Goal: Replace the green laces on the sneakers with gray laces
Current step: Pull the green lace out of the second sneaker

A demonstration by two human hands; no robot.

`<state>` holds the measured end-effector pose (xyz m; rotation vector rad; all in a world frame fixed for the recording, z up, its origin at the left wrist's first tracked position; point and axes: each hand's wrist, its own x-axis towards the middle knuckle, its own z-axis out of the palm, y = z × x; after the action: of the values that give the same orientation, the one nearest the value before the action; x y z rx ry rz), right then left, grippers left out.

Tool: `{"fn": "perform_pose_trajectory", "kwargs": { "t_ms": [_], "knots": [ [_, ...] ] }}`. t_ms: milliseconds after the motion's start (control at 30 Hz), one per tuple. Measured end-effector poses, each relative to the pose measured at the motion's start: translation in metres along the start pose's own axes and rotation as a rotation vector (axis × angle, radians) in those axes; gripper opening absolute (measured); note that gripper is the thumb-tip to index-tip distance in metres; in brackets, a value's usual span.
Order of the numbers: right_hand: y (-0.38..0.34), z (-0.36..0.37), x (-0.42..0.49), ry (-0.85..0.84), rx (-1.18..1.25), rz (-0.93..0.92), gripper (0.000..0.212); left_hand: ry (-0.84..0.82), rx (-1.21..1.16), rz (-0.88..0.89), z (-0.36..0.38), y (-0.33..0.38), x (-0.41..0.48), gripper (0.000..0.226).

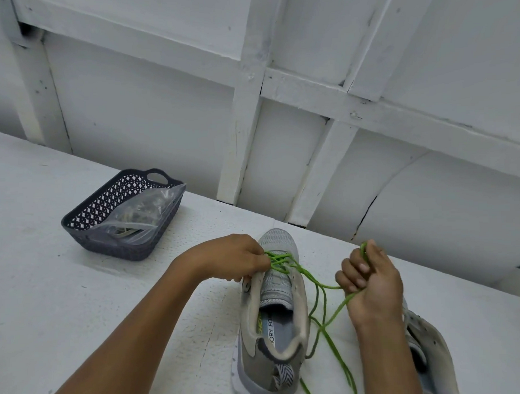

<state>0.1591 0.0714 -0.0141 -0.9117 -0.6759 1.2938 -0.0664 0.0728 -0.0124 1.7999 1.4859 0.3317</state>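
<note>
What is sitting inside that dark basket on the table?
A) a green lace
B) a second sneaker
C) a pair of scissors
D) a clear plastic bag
D: a clear plastic bag lies in the dark basket, leaning against its right-hand wall.

A white, rough-painted table (64,292) filled the lower half of the frame. Left of centre on it stood a dark grey plastic lattice basket (119,249) — well apart from a grey mesh sneaker (273,352) at lower centre. A second pale grey sneaker (435,352) lay at the lower right edge, and loose lengths of bright green lace (341,362) trailed over the tabletop between the two.
</note>
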Motion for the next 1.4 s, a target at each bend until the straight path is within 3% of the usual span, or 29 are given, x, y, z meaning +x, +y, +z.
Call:
{"fn": "perform_pose_trajectory", "kwargs": {
  "t_ms": [100,200,300,400,533,667,800,1000,1100,1200,1267,1400],
  "knots": [
    [-0.008,-0.007,0.001,0.023,-0.418,-0.064,0.021,0.017,0.008,0.007,0.000,-0.001,0.001,0.029],
    [-0.005,-0.011,-0.003,-0.086,-0.895,-0.089,0.024,0.118,0.044,0.055,0.005,0.000,0.003,0.020],
    [0.004,-0.009,-0.010,-0.220,-1.104,-0.056,0.034,0.257,0.069,0.160,0.012,0.006,0.005,0.008],
    [0.015,-0.003,-0.014,-0.299,-1.225,-0.005,0.043,0.296,0.231,0.238,0.025,0.012,0.010,0.019],
    [0.019,-0.003,-0.017,-0.295,-1.236,-0.018,0.042,0.238,0.372,0.221,0.039,0.015,0.012,0.024],
    [0.015,-0.002,-0.019,-0.317,-1.215,-0.033,0.032,0.308,0.391,0.258,0.040,0.016,0.011,0.023],
    [0.013,-0.001,-0.016,-0.322,-1.210,-0.044,0.039,0.403,0.334,0.253,0.038,0.015,0.013,0.020],
    [0.015,-0.003,-0.014,-0.318,-1.204,-0.025,0.039,0.654,0.252,0.011,0.022,0.005,0.015,0.021],
    [0.015,-0.002,-0.014,-0.325,-1.212,-0.037,0.039,0.627,0.225,0.021,0.021,0.005,0.014,0.021],
    [0.015,0.000,-0.015,-0.351,-1.249,-0.061,0.039,0.567,0.205,0.171,0.023,0.012,0.010,0.027],
    [0.014,0.002,-0.015,-0.364,-1.261,-0.074,0.040,0.490,0.317,0.228,0.028,0.020,0.007,0.027],
    [0.014,0.003,-0.014,-0.375,-1.257,-0.075,0.042,0.397,0.583,0.154,0.043,0.028,0.007,0.029]
  ]
}}
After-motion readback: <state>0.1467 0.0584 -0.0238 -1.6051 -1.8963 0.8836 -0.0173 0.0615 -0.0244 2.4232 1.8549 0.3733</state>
